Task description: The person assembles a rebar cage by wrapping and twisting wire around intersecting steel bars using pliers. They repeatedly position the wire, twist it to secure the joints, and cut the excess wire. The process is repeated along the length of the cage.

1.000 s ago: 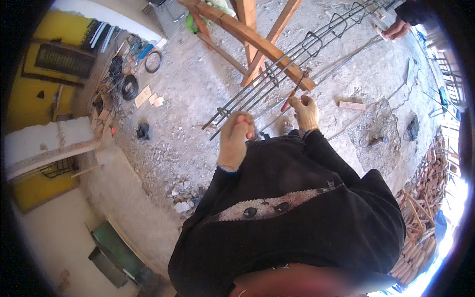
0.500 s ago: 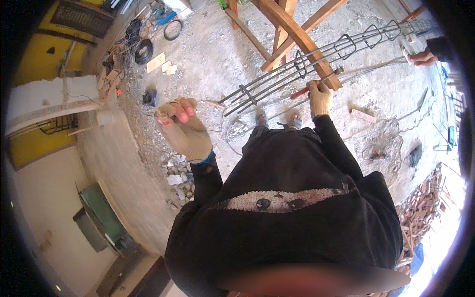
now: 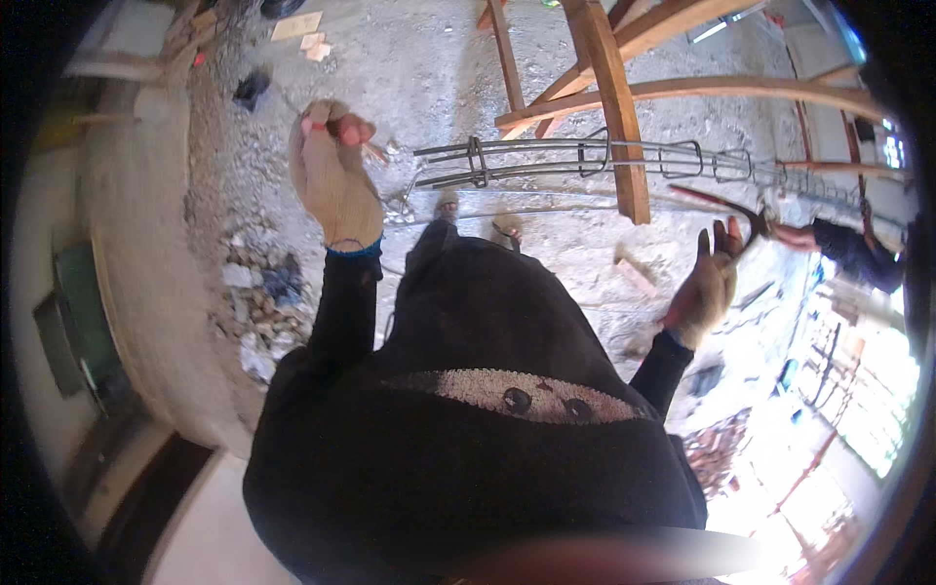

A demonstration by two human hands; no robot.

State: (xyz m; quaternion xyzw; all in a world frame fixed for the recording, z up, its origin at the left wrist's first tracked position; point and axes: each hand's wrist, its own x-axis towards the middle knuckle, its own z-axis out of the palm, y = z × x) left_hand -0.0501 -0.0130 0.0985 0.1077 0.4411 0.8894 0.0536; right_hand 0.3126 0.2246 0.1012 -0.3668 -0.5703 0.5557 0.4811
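My left hand (image 3: 336, 180), in a light knitted glove with some fingertips bare, is raised left of the rebar cage's end. Its fingers are curled closed; whatever they hold is hidden. My right hand (image 3: 704, 288), also gloved, is below the rebar cage (image 3: 546, 171) on the right. It has hold of red-handled pincers (image 3: 721, 202), whose handles are spread wide, one lying at my fingers and the other pointing left. The cage is made of long steel bars with square stirrups and runs across a wooden beam (image 3: 624, 146).
A timber trestle (image 3: 575, 73) stands beyond the cage. Another person's hand (image 3: 795, 237) and dark sleeve are at the right, close to the pincers' head. Broken rubble (image 3: 258, 292) lies at left, and a brick-coloured block (image 3: 637, 277) on the rough floor.
My right hand has left the beam's end and moved right and down, its pincers now spread. My left hand is still closed; the wire seen at it earlier no longer shows clearly. The view has turned.
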